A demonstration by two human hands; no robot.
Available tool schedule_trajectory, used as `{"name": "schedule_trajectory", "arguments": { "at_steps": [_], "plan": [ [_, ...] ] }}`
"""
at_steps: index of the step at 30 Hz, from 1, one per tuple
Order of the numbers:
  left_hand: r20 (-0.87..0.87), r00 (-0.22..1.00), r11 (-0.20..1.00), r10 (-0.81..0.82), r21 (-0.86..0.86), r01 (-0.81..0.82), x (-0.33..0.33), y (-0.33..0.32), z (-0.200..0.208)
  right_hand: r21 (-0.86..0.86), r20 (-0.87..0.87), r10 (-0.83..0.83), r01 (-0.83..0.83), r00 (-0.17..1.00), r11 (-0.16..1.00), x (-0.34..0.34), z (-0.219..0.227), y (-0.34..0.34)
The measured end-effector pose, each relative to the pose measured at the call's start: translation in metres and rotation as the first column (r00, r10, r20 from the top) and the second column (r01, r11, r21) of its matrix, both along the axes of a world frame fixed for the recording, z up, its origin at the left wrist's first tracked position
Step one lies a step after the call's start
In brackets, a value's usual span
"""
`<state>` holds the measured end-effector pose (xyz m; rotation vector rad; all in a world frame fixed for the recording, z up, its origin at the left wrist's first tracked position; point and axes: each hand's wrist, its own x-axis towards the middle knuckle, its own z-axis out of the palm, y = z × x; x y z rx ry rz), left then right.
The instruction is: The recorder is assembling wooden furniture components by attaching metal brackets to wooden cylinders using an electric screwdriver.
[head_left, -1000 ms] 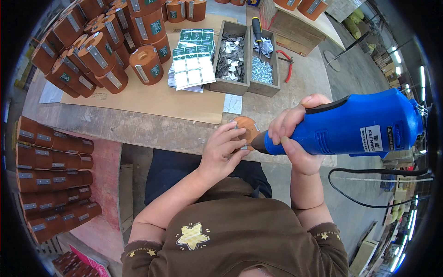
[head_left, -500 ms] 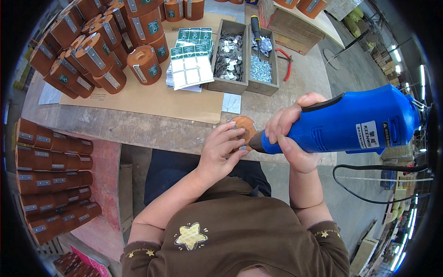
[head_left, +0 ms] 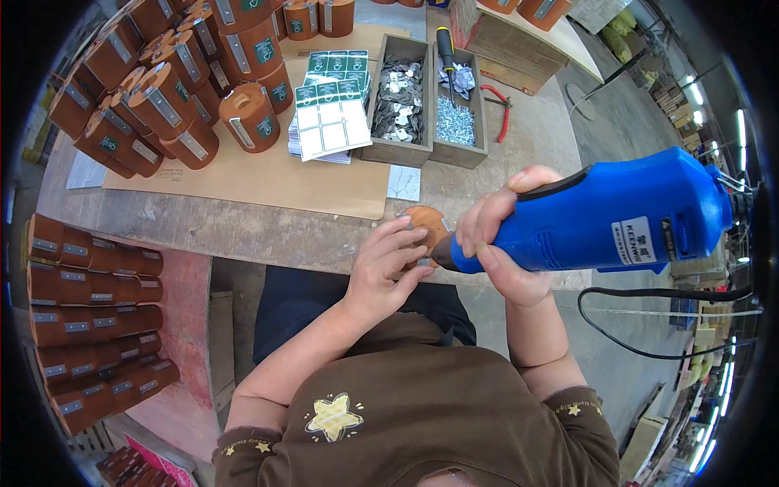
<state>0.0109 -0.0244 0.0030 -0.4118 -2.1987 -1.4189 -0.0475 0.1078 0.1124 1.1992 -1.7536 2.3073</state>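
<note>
Blue power tool point(head_left: 604, 217) | axis crosswise, pointing left | right hand point(head_left: 507, 237) gripping it | left hand point(head_left: 385, 269) clasping wooden piece point(head_left: 428, 219)

Blue power tool point(head_left: 600, 213) at brown cylinder point(head_left: 428, 219)

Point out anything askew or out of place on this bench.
The label sheets are stacked askew, edges misaligned; a crumpled wad, perhaps scrap, looks out of place beside small silvery fasteners in their wooden box.

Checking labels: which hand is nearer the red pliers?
Right. The right hand, on the blue tool, lies below the pliers in view; the left hand, on the brown piece, lies farther left.
</note>
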Motion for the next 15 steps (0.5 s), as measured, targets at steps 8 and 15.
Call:
{"name": "schedule_trajectory", "arguments": {
  "at_steps": [8,15],
  "plan": [
    [0.0,1.0,1.0,-0.013,-0.003,0.013,-0.0018,-0.0003,-0.0014,-0.02,0.026,0.024,-0.023,0.999,1.0,-0.0004,-0.0019,0.0003],
    [0.011,1.0,0.999,-0.01,-0.036,0.011,-0.0005,-0.0007,0.0001,-0.006,0.006,0.072,-0.072,0.997,0.997,-0.0068,-0.0026,0.004]
  ]
}}
